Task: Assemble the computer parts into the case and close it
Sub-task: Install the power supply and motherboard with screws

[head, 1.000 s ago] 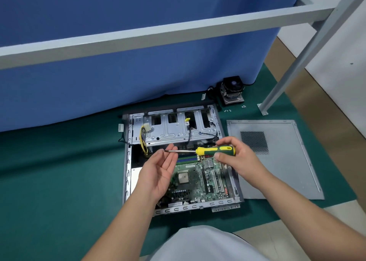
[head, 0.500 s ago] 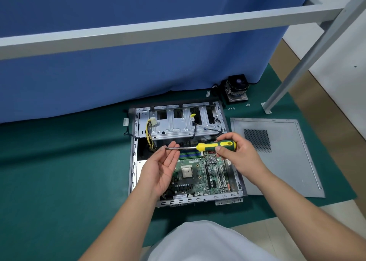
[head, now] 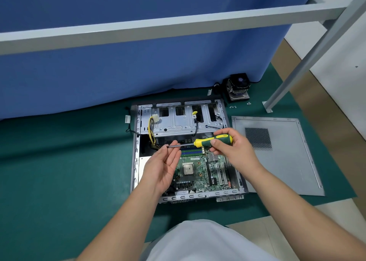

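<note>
Above the open computer case point(head: 136, 161), which lies on its side on the green mat point(head: 59, 171), we see both hands meeting over the motherboard point(head: 200, 173). The right hand point(head: 235, 151) comes in from the lower right with the wrist bent, its fingers and thumb curled round the yellow and green handle of a screwdriver point(head: 213, 141) held nearly level, the shaft pointing left. The left hand point(head: 164, 165) rises from below, palm turned up and fingers almost straight and relaxed, their tips at the thin metal shaft close to its end; whether it holds anything small in the palm we cannot tell. The case is thin grey sheet metal with stamped slots, a ribbed drive cage point(head: 182, 120) at its far end with yellow wires hanging beside it. The motherboard is a flat green board, densely studded, with a square pale socket in the middle. Just right of the case lies the flat grey side panel point(head: 287, 161) with a dark perforated square. Beyond the case's far right corner a black cooler fan point(head: 238, 88) stands on finned metal against the blue cloth point(head: 138, 62).
</note>
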Tool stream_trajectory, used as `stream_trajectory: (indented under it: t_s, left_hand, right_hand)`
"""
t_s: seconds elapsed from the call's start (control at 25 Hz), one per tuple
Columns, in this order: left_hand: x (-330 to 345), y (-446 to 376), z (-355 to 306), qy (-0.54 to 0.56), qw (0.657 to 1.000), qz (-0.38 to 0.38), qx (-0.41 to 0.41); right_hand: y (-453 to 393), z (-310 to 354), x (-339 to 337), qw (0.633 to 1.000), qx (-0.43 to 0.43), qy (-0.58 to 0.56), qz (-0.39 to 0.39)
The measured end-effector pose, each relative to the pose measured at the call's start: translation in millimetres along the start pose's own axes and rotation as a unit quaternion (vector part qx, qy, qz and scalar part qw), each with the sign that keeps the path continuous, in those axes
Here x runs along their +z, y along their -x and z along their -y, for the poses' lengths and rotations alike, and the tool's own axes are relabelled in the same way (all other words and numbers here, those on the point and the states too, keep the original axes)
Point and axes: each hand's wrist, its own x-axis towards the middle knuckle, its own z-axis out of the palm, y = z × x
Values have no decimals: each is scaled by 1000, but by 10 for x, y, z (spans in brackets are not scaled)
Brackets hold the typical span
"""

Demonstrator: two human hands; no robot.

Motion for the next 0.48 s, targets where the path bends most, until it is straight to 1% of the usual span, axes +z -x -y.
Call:
stream_trajectory:
  t_s: [0.12,0.2,0.24,0.32,0.4,0.44,0.48]
  left_hand:
    - [0,18,40,-37,999,8,5]
    - [-30,29,38,-53,999,2,1]
    - [-52,34,23,-79,997,-3,4]
    - [-101,38,-56,-172,985,-24,23]
    - [-178,29,-164,-280,957,-47,63]
    - [-218,29,-226,-343,933,-51,97]
    - [-262,33,-290,-421,894,-50,143]
  right_hand:
    - [24,-36,70,999,26,-43,-17]
    - [21,-47,103,998,34,-50,-23]
    - [8,-40,112,998,34,-47,-25]
    - [-39,4,125,999,29,-19,-25]
    - [-107,73,129,999,14,37,-21]
    - [-151,113,135,997,2,78,-17]
    - [-196,157,147,992,-14,128,-10]
